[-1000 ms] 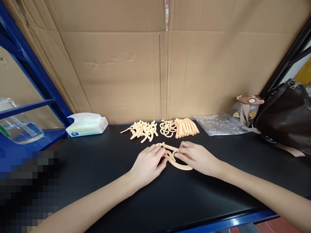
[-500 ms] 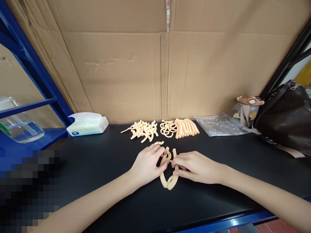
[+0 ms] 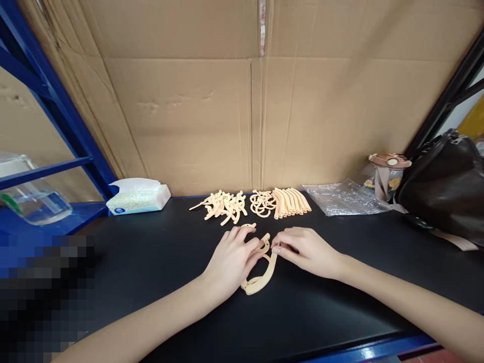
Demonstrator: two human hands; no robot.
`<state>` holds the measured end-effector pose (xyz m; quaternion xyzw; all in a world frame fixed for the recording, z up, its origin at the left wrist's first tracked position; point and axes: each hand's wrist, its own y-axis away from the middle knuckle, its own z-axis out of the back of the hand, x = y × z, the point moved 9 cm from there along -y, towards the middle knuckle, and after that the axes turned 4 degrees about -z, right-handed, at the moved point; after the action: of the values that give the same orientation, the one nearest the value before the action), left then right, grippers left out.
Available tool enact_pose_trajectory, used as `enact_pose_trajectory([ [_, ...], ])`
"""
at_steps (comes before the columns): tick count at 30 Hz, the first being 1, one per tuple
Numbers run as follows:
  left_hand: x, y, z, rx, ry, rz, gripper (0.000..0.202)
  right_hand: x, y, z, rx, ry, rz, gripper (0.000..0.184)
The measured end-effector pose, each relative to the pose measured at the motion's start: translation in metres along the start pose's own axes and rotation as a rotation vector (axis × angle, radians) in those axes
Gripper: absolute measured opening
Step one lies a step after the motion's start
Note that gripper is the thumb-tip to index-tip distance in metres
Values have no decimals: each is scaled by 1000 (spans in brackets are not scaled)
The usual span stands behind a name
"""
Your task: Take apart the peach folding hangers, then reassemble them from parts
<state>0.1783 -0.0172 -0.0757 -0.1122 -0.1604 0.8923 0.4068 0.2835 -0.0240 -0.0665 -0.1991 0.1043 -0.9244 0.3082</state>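
Observation:
A beige plastic folding hanger (image 3: pixel 263 282), made of curved arms joined at the near end, lies on the black tabletop between my hands. My left hand (image 3: pixel 232 254) is closed around its left side, with thumb and fingers pinching near the hook part (image 3: pixel 266 244); that hand covers much of the left arm. With thumb and forefinger, my right hand (image 3: pixel 304 247) pinches the far end of the right curved arm. Just beyond my left fingers lies a small curved beige piece (image 3: pixel 248 225).
Toward the back are a pile of small beige pieces (image 3: pixel 225 204), several curved hooks (image 3: pixel 260 202) and a row of curved arms (image 3: pixel 291 202). A tissue pack (image 3: pixel 138 196) sits left. At right are a clear plastic bag (image 3: pixel 340 197), a bottle (image 3: pixel 389 171) and a dark bag (image 3: pixel 442 186).
The hanger has turned, its joined near end swinging left. My right hand has shifted to the far end of the right arm. The view has tilted slightly up.

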Motion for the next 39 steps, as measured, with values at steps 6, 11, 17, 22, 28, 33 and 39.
enact_pose_trajectory([
  [6, 3, 2, -7, 39, 85, 27, 14, -9, -2, 6, -72, -6, -6, 23],
  [11, -5, -1, -6, 104, 333, -103, 16, -9, -3, 3, -84, -11, 31, 21],
  [17, -12, 1, -6, 161, 479, -184, 40, -16, -6, -7, 15, 113, 15, 42],
  [22, -13, 0, -8, 112, 391, -205, 41, -20, -3, -8, 34, 236, 7, 45],
  [28, -13, -3, -6, 114, 107, -221, 35, -20, -1, -10, 81, 237, -8, 35],
  [33, -2, -4, -1, 119, -143, -151, 23, -19, -1, -10, 91, 169, -44, 32],
  [39, 8, -4, 1, 60, -301, -77, 22, -17, 0, -8, 84, 188, -79, 30],
])
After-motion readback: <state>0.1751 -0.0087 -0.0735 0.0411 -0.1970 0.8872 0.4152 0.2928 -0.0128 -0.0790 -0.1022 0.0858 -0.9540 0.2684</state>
